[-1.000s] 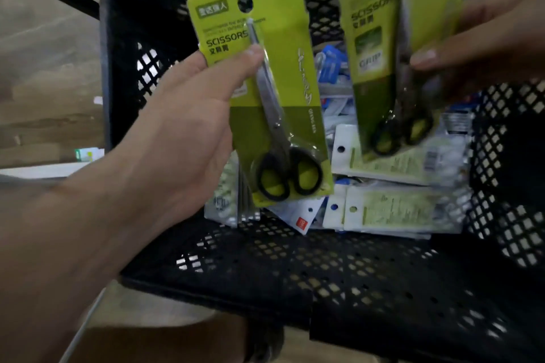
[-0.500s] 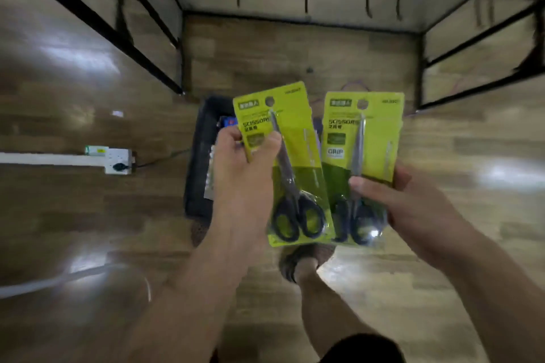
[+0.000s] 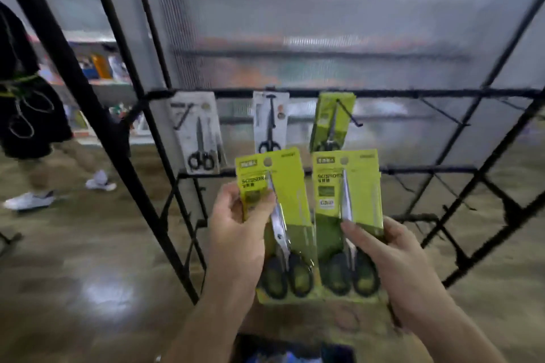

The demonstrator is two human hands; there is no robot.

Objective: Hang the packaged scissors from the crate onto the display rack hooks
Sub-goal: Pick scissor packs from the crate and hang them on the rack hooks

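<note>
Left hand pinches a green scissors pack. Right hand grips a second pack just beside it. Both are upright before the display rack. Hanging behind are two white packs and a hung green pack, their lower edges partly hidden. A person stands far left.

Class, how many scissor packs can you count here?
5: left pack in the left hand, right pack in the right hand; on the rack, two white packs and a green pack. More may hide behind.

Left pack and right pack, both lime-green with black-handled scissors, are held nearly upright side by side before the black rack.
</note>
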